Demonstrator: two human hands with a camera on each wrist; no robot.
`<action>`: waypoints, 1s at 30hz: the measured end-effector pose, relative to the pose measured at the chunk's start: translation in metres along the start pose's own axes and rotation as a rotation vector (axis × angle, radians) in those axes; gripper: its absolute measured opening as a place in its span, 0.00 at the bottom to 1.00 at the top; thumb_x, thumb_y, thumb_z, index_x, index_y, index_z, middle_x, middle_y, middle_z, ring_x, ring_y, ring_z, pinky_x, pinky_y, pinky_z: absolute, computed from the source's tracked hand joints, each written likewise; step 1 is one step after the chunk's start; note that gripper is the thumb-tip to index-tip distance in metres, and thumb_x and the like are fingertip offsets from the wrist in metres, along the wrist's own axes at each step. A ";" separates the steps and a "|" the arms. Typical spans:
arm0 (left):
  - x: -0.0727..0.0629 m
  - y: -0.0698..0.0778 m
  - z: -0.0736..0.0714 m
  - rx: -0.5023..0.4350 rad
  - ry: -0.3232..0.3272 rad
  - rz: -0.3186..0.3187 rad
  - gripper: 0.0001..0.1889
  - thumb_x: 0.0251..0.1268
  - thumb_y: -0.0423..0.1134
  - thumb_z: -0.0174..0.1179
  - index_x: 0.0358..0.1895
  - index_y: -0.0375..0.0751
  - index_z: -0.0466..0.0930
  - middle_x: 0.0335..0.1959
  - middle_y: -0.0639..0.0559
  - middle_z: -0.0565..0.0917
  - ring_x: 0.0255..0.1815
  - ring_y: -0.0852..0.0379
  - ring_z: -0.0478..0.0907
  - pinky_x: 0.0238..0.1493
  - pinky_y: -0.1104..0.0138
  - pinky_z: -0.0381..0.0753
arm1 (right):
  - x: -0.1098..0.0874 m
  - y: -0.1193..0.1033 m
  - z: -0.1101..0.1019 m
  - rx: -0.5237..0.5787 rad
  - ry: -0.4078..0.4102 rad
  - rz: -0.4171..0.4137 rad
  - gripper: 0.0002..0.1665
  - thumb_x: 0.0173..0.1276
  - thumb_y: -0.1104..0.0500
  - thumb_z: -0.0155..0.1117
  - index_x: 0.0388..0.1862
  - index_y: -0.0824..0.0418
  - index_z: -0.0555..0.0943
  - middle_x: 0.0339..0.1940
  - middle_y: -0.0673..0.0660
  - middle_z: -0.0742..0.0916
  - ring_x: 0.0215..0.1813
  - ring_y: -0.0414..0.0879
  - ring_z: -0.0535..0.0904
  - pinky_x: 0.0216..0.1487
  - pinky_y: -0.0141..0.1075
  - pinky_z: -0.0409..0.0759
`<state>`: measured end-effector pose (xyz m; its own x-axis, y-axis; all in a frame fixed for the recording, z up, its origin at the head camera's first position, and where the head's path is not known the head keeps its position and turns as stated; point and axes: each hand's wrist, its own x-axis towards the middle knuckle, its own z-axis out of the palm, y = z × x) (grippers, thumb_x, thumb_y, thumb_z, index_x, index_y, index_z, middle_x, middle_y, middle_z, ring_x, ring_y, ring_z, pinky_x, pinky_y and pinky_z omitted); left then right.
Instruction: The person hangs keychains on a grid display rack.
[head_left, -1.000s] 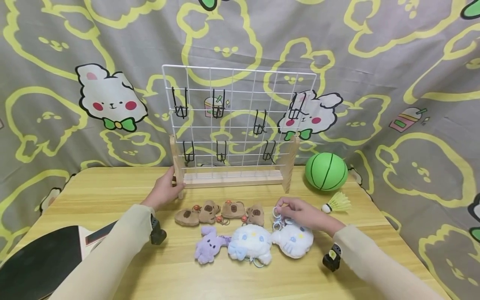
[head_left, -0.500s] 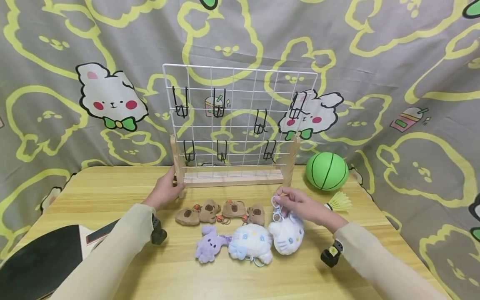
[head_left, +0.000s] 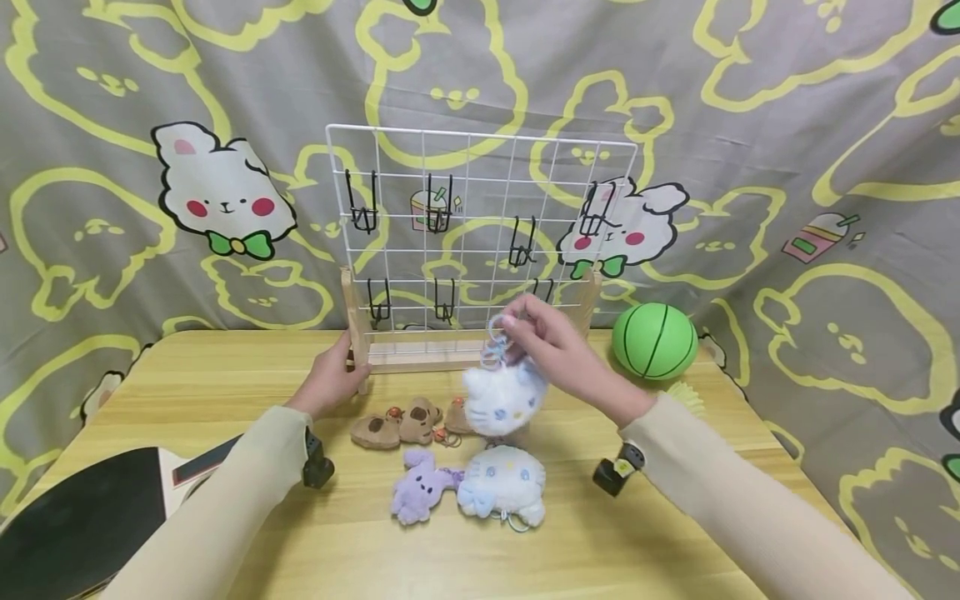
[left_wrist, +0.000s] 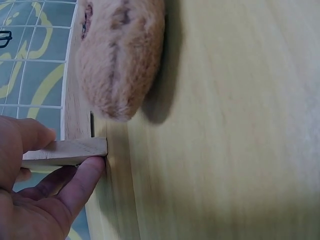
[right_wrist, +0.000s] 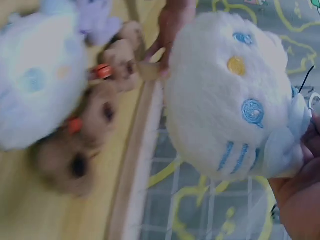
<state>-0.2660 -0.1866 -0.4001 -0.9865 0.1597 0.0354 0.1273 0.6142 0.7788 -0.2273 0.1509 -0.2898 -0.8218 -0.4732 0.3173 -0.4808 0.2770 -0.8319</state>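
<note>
My right hand [head_left: 551, 342] pinches the pale ring of a white plush cat-head keychain [head_left: 504, 400], which hangs below the fingers in front of the grid rack. In the right wrist view the plush keychain [right_wrist: 225, 95] fills the middle, with blue eyes, a yellow nose and a blue bow. My left hand [head_left: 330, 379] grips the wooden foot of the white wire grid rack [head_left: 465, 354]; the left wrist view shows thumb and fingers on either side of that wooden foot [left_wrist: 75, 150]. Several black hooks [head_left: 445, 300] are on the grid. One lower hook is partly hidden behind my right hand.
Brown plush keychains [head_left: 375, 432] lie in a row before the rack, some hidden by the hanging cat. Nearer are a purple plush [head_left: 420, 492] and another white plush [head_left: 502, 483]. A green ball [head_left: 655, 342] and shuttlecock [head_left: 686, 398] stand right; a black paddle [head_left: 82, 525] lies left.
My right hand has lifted the white cat keychain off the table by its ring and carried it up and left toward the rack. The left hand stays on the wooden foot.
</note>
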 end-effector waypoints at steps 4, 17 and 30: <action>0.001 0.000 0.001 0.001 -0.003 -0.006 0.38 0.79 0.31 0.51 0.85 0.31 0.42 0.71 0.18 0.68 0.67 0.23 0.76 0.56 0.48 0.91 | 0.028 -0.021 0.010 0.004 0.043 -0.017 0.10 0.84 0.62 0.51 0.53 0.69 0.76 0.44 0.69 0.89 0.33 0.43 0.87 0.39 0.38 0.93; 0.000 -0.002 -0.001 0.075 0.012 0.017 0.20 0.80 0.33 0.51 0.68 0.30 0.63 0.63 0.23 0.76 0.63 0.27 0.80 0.57 0.47 0.89 | 0.102 -0.076 0.065 0.163 0.128 -0.150 0.10 0.84 0.62 0.50 0.52 0.69 0.73 0.43 0.71 0.89 0.34 0.48 0.87 0.41 0.39 0.93; 0.002 0.001 -0.001 0.124 0.005 0.005 0.07 0.81 0.33 0.51 0.50 0.35 0.65 0.60 0.25 0.79 0.64 0.29 0.79 0.59 0.45 0.87 | 0.133 -0.091 0.094 0.066 0.180 -0.039 0.11 0.86 0.58 0.48 0.53 0.66 0.72 0.44 0.67 0.90 0.41 0.54 0.91 0.41 0.32 0.90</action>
<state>-0.2682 -0.1868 -0.3986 -0.9862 0.1598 0.0427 0.1442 0.7042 0.6952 -0.2640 -0.0163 -0.2145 -0.8473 -0.3239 0.4210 -0.4970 0.2037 -0.8435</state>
